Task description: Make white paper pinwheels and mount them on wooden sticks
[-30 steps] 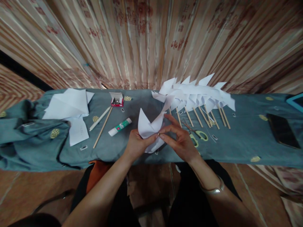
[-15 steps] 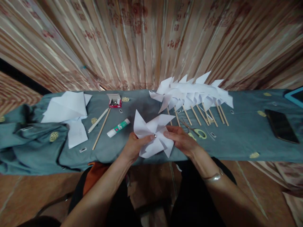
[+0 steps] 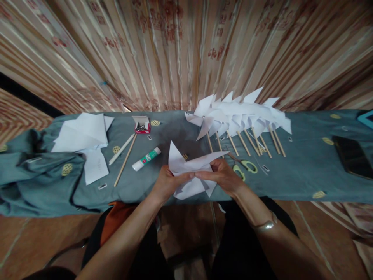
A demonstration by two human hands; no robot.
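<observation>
A white paper pinwheel (image 3: 190, 188) is held between my two hands over the front of the table, its folded blades pointing outward. My left hand (image 3: 167, 181) grips its left side, with the thumb laid on the centre. From the right, my right hand (image 3: 225, 177) holds it too, and that thumb also reaches the centre. Both thumb tips meet there and cover the middle; the fingers behind the paper are hidden. Just right of my right hand lie scissors (image 3: 247, 166) with green handles. A glue stick (image 3: 146, 158) rests to the left of the pinwheel.
Several finished pinwheels (image 3: 244, 112) on wooden sticks overlap at the back right. Leftward are a small red box (image 3: 142, 125) of metal pins, a wooden stick (image 3: 125, 159), a white stick (image 3: 121, 149) and paper sheets (image 3: 80, 134). A phone (image 3: 351, 155) lies far right.
My right thumb has moved left onto the pinwheel's centre, meeting my left thumb and covering the metal pin seen before. The pinwheel's upper right blade now looks flatter and tilted.
</observation>
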